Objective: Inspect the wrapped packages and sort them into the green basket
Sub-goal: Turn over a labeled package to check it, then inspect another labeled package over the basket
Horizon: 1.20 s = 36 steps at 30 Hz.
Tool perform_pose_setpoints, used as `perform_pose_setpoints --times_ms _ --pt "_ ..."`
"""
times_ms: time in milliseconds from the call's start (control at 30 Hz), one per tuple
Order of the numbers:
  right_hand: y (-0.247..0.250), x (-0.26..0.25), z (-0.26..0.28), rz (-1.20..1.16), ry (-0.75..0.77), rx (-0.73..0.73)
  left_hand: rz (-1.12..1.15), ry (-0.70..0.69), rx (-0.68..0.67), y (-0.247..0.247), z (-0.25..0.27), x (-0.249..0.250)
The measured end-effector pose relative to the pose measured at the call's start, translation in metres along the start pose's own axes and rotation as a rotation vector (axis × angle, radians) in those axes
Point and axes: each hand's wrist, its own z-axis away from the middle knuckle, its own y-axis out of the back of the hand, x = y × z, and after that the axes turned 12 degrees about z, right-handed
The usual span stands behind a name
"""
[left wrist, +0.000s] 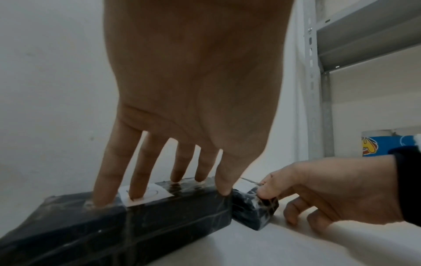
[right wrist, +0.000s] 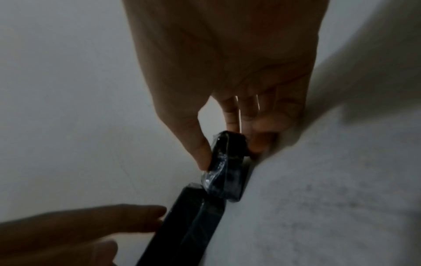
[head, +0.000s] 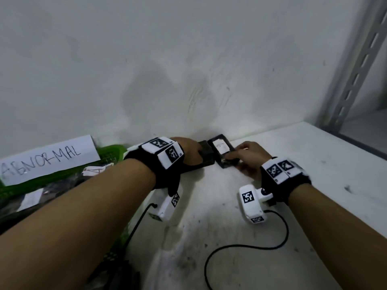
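Two black packages wrapped in clear film lie on the white shelf by the wall. The larger package carries a white label. My left hand rests flat on top of it, fingers straight and spread, thumb at its right end. The smaller package, also white-labelled, touches the larger one's end. My right hand pinches its near end between thumb and fingers. The green basket stands at the left with a paper sign reading ABNORMAL.
Dark wrapped packages with white labels lie inside the basket. A black cable loops across the shelf near my right forearm. The wall runs just behind the packages. A grey metal rack upright stands at the right.
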Motion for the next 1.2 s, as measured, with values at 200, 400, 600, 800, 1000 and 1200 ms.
perform_pose_setpoints --times_ms 200,400,600,800,1000,1200 --pt "0.005 -0.003 -0.009 0.281 0.083 0.008 -0.073 -0.006 0.004 -0.005 -0.006 -0.004" --pt "0.003 -0.007 0.0 0.424 0.113 0.115 0.027 -0.034 0.148 0.005 0.01 -0.006" --pt "0.023 -0.063 0.061 0.406 0.396 0.216 0.238 -0.14 0.481 0.039 0.061 -0.008" --pt "-0.003 -0.134 0.146 0.393 0.651 0.007 0.382 -0.105 0.555 0.039 0.157 -0.058" --pt "-0.066 -0.162 0.229 0.615 0.92 -0.248 0.369 -0.003 0.544 -0.001 0.271 -0.13" --pt "-0.129 -0.177 0.295 0.86 1.135 -0.408 0.351 0.134 0.469 -0.048 0.366 -0.178"
